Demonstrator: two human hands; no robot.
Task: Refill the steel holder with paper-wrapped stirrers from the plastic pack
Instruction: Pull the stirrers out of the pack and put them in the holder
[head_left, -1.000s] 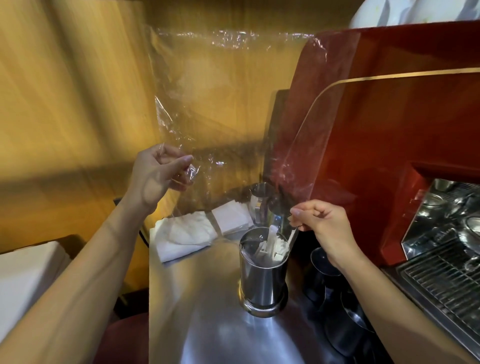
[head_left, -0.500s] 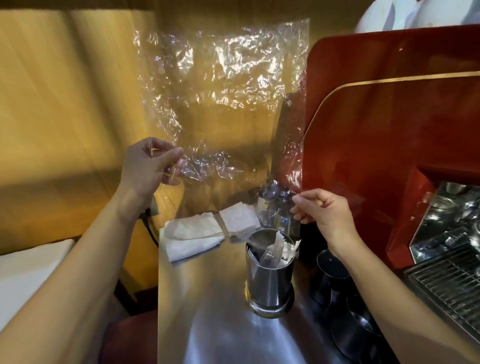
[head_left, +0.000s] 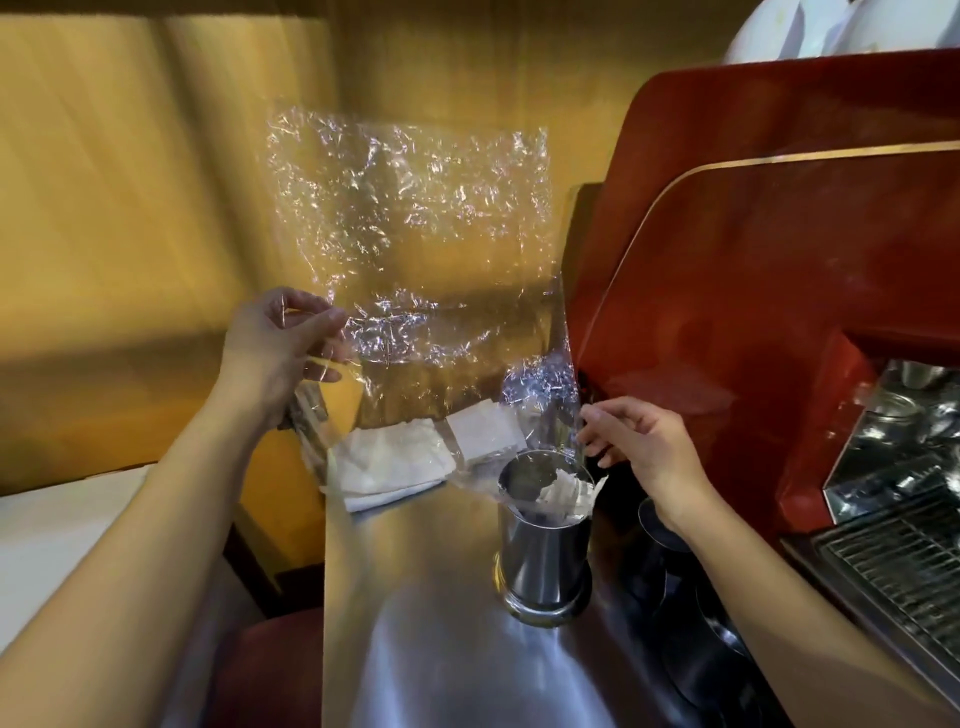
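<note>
Two hands, left (head_left: 275, 348) and right (head_left: 636, 441), pinch the upturned plastic pack (head_left: 410, 249) over the steel holder (head_left: 543, 540) on the table (head_left: 415, 597); stirrers (head_left: 563, 493) could spill if the pack snags

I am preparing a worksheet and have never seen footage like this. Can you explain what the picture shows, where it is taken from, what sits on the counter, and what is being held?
The camera sits on a person's head, looking down at their own bare arms. The left hand and right hand each pinch an edge of a clear plastic pack, held up over a steel holder with paper-wrapped stirrers inside. The holder stands on a steel counter, with folded white cloths behind it. A red coffee machine is on the right.
</note>
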